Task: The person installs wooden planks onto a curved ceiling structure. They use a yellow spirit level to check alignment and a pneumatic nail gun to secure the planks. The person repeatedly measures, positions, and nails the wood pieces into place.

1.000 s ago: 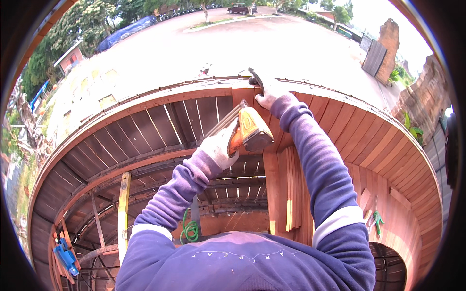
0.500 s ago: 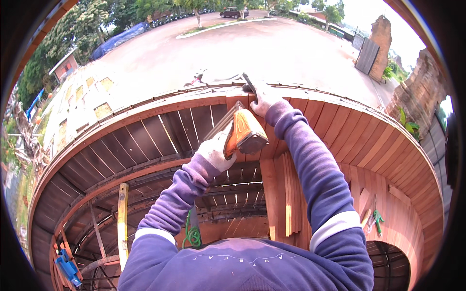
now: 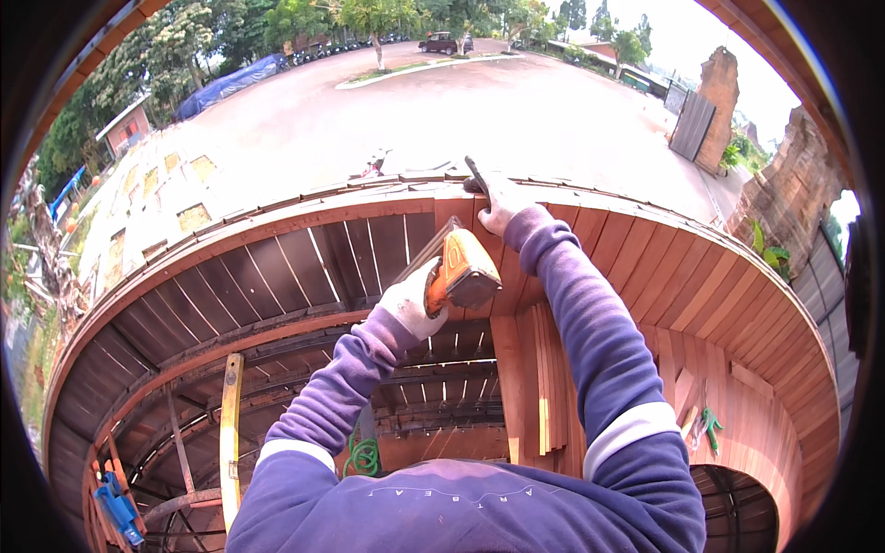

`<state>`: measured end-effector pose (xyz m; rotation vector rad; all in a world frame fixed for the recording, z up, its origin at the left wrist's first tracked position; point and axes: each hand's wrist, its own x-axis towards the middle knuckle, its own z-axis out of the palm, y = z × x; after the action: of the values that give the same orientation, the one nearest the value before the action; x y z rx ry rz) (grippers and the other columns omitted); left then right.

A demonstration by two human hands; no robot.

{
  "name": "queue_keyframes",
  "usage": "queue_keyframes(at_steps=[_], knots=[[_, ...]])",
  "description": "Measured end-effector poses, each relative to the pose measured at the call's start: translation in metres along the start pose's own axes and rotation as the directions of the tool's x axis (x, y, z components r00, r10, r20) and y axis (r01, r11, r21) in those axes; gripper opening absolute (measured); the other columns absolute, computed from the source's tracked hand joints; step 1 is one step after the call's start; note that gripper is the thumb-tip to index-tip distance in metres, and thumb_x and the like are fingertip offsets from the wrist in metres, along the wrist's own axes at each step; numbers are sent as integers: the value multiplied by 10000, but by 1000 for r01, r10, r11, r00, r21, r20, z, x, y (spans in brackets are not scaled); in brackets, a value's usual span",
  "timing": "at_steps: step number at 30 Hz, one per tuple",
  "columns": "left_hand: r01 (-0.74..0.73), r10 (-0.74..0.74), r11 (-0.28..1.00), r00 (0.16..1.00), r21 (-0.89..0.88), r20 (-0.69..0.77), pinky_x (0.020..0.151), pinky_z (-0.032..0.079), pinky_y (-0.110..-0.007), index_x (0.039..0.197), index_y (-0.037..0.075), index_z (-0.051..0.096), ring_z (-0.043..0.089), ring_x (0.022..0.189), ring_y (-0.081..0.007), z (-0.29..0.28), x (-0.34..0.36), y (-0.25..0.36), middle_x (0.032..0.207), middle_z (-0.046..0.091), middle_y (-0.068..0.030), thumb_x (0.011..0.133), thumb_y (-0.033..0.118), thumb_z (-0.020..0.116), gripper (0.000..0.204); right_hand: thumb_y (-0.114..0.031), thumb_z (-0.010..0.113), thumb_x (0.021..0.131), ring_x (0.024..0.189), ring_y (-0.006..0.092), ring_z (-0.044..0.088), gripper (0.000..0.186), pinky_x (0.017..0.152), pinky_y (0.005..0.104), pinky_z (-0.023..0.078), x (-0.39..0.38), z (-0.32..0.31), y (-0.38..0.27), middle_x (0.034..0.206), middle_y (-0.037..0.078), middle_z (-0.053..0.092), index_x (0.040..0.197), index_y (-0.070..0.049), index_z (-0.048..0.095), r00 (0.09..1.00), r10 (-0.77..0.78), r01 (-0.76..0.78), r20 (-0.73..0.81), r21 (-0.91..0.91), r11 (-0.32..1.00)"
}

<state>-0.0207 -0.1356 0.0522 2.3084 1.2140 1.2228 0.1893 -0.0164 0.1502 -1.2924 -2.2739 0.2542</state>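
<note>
My left hand, in a pale glove, is closed around the handle of an orange-and-black nail gun. The tool's narrow nose points away from me and lies over the reddish wooden planks, beside the last plank laid. My right hand is at the far edge of the planking, its fingers closed by the end of that plank. A slim dark object sticks up at its fingers; its kind is unclear. Left of the nail gun, dark boards with gaps show uncovered.
Loose reddish boards stand below my right forearm. A yellow spirit level leans on the frame at left, with a blue tool farther left. Green-handled pliers are at right, and a green coiled hose hangs near my body.
The view has tilted slightly, so the curved edge and yard sit lower. The nail gun has shifted a little to the left; both hands keep their holds.
</note>
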Motion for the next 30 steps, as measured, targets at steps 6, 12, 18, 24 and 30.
queue_keyframes(at_steps=[6,12,18,24,30], knots=[[46,-43,998,997,-53,62,965,494,-347,1402,7,429,616,1155,-325,-15,-1,5,1233,611,-205,766,78,688,690,-44,596,817,1256,275,505,862,1108,345,389,2,-2,3,1342,100,554,1552,-129,154,998,27,-19,59,-119,993],[45,-41,993,999,-111,36,957,501,-350,1397,10,436,631,1130,-309,-17,7,3,1204,628,-199,763,67,688,685,-59,617,796,1240,297,524,590,1085,360,411,4,7,19,1308,154,563,1366,-100,475,999,-21,21,-42,-1,1000],[40,-39,992,999,-119,17,893,519,-376,1366,41,459,645,1029,-351,-14,2,-5,1119,634,-193,768,125,691,647,-46,606,790,1242,295,524,603,1075,359,419,4,8,8,1302,153,568,1375,-114,475,999,50,-50,-7,-64,997],[55,-60,976,998,-210,-18,1013,463,-342,1457,-6,305,593,1195,-284,-10,-17,13,1299,566,-208,773,53,688,786,-91,625,798,1239,313,524,569,1082,378,416,11,11,25,1304,163,564,1352,-117,497,999,48,-49,-21,-49,998],[78,-136,979,937,-187,-322,911,519,-346,1369,14,391,648,1074,-268,-12,-68,34,1188,611,-172,763,82,758,712,-87,678,757,1237,294,535,724,1070,372,419,0,15,24,1321,178,553,1430,-61,410,915,6,175,-403,411,895]])
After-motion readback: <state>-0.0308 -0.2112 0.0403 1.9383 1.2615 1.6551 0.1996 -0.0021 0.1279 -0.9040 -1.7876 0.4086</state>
